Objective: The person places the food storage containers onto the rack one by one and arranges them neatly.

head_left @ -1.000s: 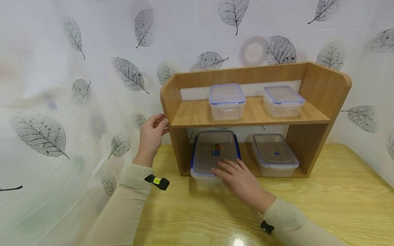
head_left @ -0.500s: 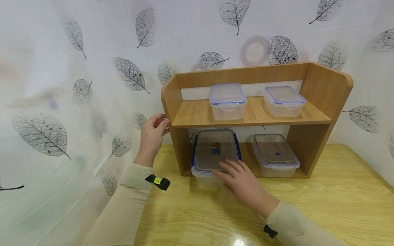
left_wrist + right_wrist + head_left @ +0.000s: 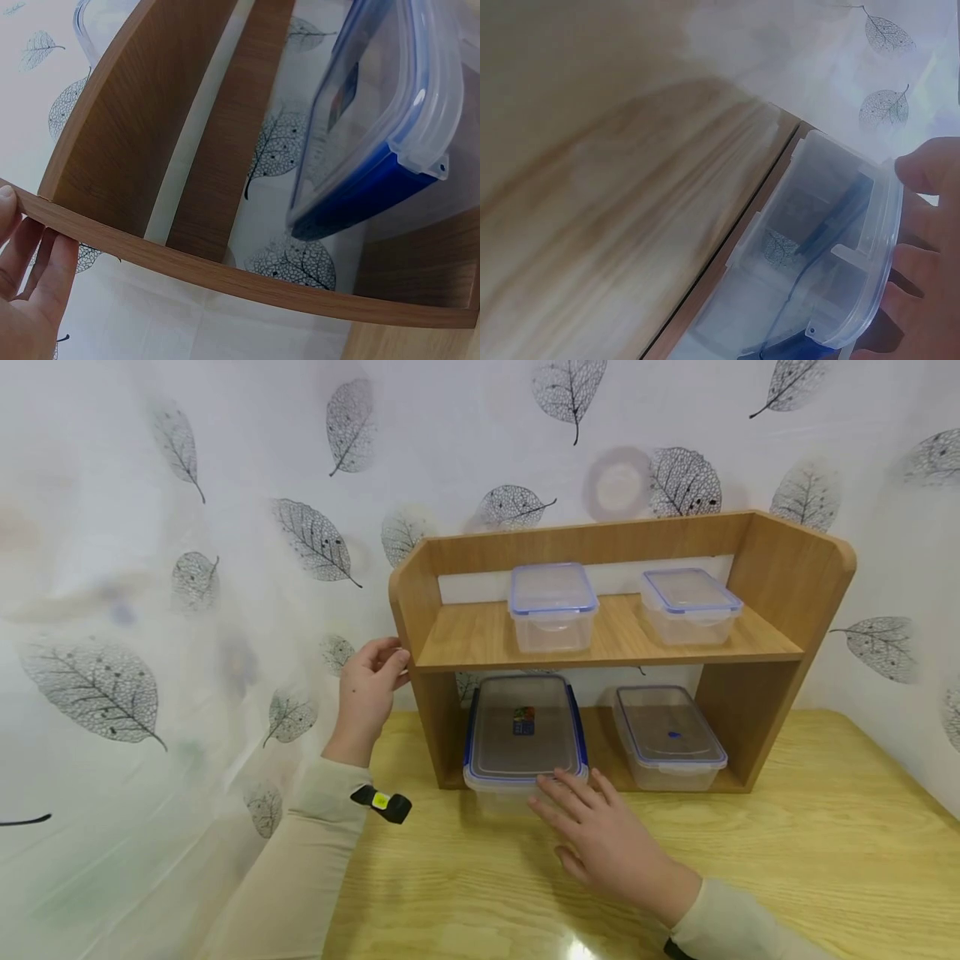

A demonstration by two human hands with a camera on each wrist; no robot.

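Note:
My left hand (image 3: 365, 697) holds the side panel of a two-tier wooden shelf (image 3: 472, 635) at its left edge. In the left wrist view the thumb and fingers of that hand (image 3: 34, 300) pinch the panel's edge (image 3: 187, 266). On the lower tier, at the left, lies a large clear food container (image 3: 525, 747) with dark blue side clips; its front sticks out a little past the shelf. My right hand (image 3: 611, 843), fingers spread and nearly straight, touches the container's front right corner. The right wrist view has these fingers (image 3: 922, 262) along the lid's rim.
A second clear container (image 3: 670, 735) with a grey-blue rim stands at the lower tier's right. Two smaller blue-rimmed containers (image 3: 553, 606) (image 3: 692, 606) sit on the upper tier. The shelf stands on a wood-grain table (image 3: 465, 893), against a leaf-patterned backdrop (image 3: 247, 527).
My right hand has drawn back from the top of the lid to its front right corner, toward me. The left hand and the containers stay essentially in place.

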